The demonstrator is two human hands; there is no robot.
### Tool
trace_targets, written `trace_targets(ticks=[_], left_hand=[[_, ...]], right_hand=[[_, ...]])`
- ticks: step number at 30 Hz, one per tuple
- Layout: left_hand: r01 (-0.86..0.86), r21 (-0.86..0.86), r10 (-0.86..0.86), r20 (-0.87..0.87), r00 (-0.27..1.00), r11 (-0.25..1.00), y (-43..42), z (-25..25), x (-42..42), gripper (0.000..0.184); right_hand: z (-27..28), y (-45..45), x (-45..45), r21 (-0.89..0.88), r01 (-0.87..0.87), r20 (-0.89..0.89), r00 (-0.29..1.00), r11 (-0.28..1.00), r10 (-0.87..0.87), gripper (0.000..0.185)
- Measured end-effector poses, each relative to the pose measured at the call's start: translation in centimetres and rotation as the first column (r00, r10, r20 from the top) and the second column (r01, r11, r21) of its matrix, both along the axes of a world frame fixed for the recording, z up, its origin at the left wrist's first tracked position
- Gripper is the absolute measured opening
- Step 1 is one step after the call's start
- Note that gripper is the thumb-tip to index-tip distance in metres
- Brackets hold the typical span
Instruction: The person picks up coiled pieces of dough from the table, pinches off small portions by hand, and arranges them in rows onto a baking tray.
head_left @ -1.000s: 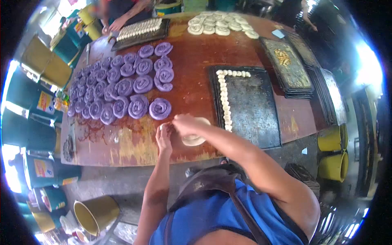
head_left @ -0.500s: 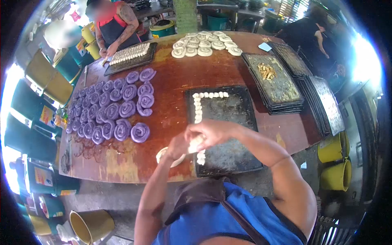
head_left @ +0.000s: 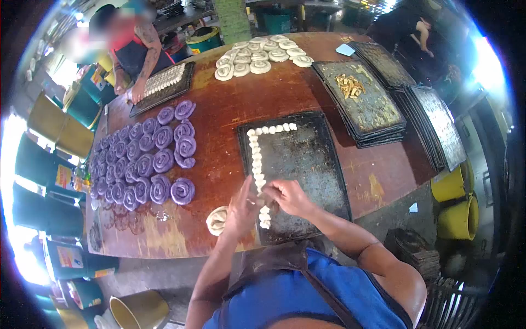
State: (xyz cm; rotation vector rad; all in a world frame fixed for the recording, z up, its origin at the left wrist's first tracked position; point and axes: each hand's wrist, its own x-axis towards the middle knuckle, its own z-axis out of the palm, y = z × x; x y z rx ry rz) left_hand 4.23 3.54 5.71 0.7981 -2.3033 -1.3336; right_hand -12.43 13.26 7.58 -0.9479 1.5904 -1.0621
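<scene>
over left edge of tray (head_left: 309, 186), left hand (head_left: 240, 209)

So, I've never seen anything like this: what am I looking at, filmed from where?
There's no machine. One camera, worn on a person's head, looks forward and down at their bare left hand and right hand. On the table lie purple coils and pale coils that look like dough, plus flat trays. The hands are close together at the left side of the nearest tray, along its line of small pale pieces. Whether either hand holds a piece is too blurred to tell.
</scene>
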Motion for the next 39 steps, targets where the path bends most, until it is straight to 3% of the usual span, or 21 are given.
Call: trace_targets(ticks=[3,4,6,9,10,13,15,16,17,20,24,27,28,29,30,32,34,36,37,38,39], left_hand=[[0.023,-0.148,-0.019,0.028,0.999,0.989,-1.6,0.4,1.0,0.07],[0.119,-0.301,-0.141,-0.054,0.988,0.946,-2.6,-0.1,1.9,0.072],[0.431,0.132,-0.39,-0.252,0.886,0.893,-3.8,-1.7,4.1,0.059],[0.602,0.7,-0.507,-0.385,0.771,0.384,-4.9,-3.8,6.4,0.046],[0.618,0.696,-0.519,-0.398,0.756,0.365,-4.6,-2.7,6.9,0.046],[0.506,0.65,-0.432,-0.288,0.855,0.567,-2.8,-0.6,7.4,0.03],[0.466,0.69,-0.258,-0.39,0.884,0.554,-2.3,-1.6,6.5,0.028],[0.471,0.677,-0.327,-0.339,0.882,0.565,-4.0,-4.5,4.9,0.028],[0.477,0.68,-0.329,-0.347,0.878,0.556,-3.5,-3.3,3.8,0.028],[0.325,0.806,0.143,-0.444,0.885,0.494,-2.5,-0.6,1.5,0.024],[0.477,0.285,-0.328,-0.441,0.835,0.832,-2.5,-4.3,-0.8,0.024],[0.345,0.677,-0.219,-0.268,0.938,0.65,-2.8,0.0,-1.9,0.017],[0.258,0.802,-0.148,-0.211,0.966,0.54,-2.5,0.2,-2.0,0.017],[0.235,0.804,-0.133,-0.194,0.972,0.547,-4.1,0.5,-2.7,0.017],[0.197,0.536,0.027,-0.381,0.924,0.821,-6.5,0.9,-2.7,0.012],[0.02,0.226,0.114,-0.565,0.817,0.974,-7.0,0.2,-4.3,0.008],[-0.005,0.932,0.462,-0.175,0.869,0.362,-5.2,-1.6,-6.2,0.018],[-0.115,0.814,0.163,0.025,0.986,0.57,-2.4,-2.4,-6.2,0.015],[-0.021,0.871,0.145,-0.058,0.988,0.49,-2.0,-2.4,-5.8,0.015],[0.067,0.769,0.184,-0.236,0.954,0.636,-3.8,-4.5,-4.7,0.015],[-0.001,0.85,0.4,-0.246,0.883,0.526,-4.5,-3.7,-4.9,0.012]], right_hand=[[0.8,0.0,4.0,-0.414,-0.081,-0.483,0.864,0.907,-0.143,0.03],[2.0,0.2,5.5,-0.366,-0.087,-0.495,0.861,0.927,-0.115,0.029],[2.2,0.1,7.3,-0.345,-0.132,-0.491,0.869,0.929,-0.059,0.027],[2.9,0.0,8.7,-0.332,-0.24,-0.549,0.836,0.912,0.02,0.024],[3.6,-0.2,8.5,-0.351,-0.295,-0.608,0.793,0.889,0.023,0.022],[6.9,0.2,8.6,-0.153,-0.27,-0.512,0.845,0.951,0.158,0.017],[6.8,-0.3,9.2,-0.052,0.092,-0.414,0.904,0.994,-0.105,0.019],[4.0,-1.2,9.6,-0.322,0.149,-0.551,0.773,0.935,-0.313,0.021],[3.0,-1.9,10.7,-0.314,0.153,-0.558,0.769,0.937,-0.313,0.021],[2.2,-2.6,9.9,-0.572,0.019,-0.698,0.513,0.82,-0.499,0.025],[2.7,-3.2,5.9,-0.315,0.037,-0.834,0.466,0.948,-0.296,0.017],[1.6,-3.6,2.1,-0.327,-0.029,-0.694,0.686,0.945,-0.219,0.02],[1.5,-2.6,0.3,-0.337,-0.035,-0.379,0.92,0.941,-0.102,0.02],[0.9,-2.2,-2.4,-0.341,-0.044,-0.363,0.928,0.939,-0.088,0.02],[0.0,-2.0,-5.1,-0.232,0.015,-0.356,0.929,0.973,-0.099,0.02],[-2.0,-4.0,-11.5,-0.058,0.179,-0.456,0.87,0.982,-0.186,0.018],[-7.8,-7.9,-19.2,-0.167,0.28,-0.66,0.68,0.945,-0.318,0.02],[-11.6,-10.0,-22.8,-0.318,0.23,-0.724,0.567,0.92,-0.392,0.021],[-11.7,-10.6,-23.3,-0.247,0.189,-0.758,0.573,0.95,-0.311,0.022],[-12.0,-10.7,-23.2,-0.165,0.157,-0.785,0.577,0.974,-0.226,0.024],[-12.2,-10.6,-23.0,-0.155,0.161,-0.777,0.59,0.975,-0.221,0.024]])
